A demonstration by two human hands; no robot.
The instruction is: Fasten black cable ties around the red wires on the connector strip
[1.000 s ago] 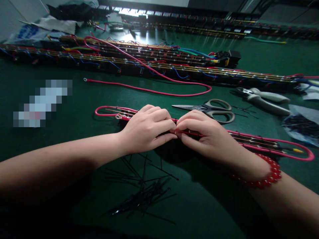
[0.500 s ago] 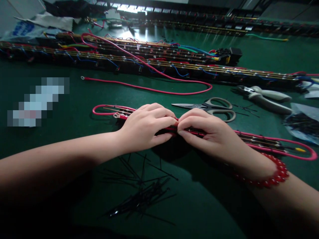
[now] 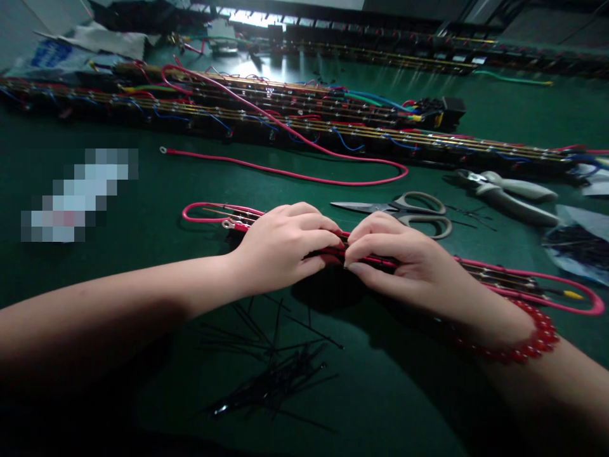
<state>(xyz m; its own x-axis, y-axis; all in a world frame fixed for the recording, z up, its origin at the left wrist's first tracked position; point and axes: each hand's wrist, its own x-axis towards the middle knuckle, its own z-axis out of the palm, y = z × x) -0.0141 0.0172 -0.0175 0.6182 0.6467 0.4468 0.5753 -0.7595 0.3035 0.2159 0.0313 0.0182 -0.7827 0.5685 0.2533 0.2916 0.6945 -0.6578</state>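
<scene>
A narrow strip assembly with metal rails lies across the green table, a red cable looped around both its ends. My left hand is closed over the middle of the strip, fingertips on the red cable along it. Just to the right, my right hand pinches at the strip's near side, thumb and forefinger together; whatever is between them is too small to tell. A ring terminal shows at the strip's left end. Black cable ties lie in a loose pile nearer to me.
Behind my hands are scissors, and cutting pliers lie farther right. A bag of black ties is at the right edge. Long wired strips and a loose red cable stretch across the back. A blurred-out item lies left.
The whole view has shifted slightly. My right fingertips have moved a little apart from my left ones, leaving a small gap over the strip. My left hand keeps its grip.
</scene>
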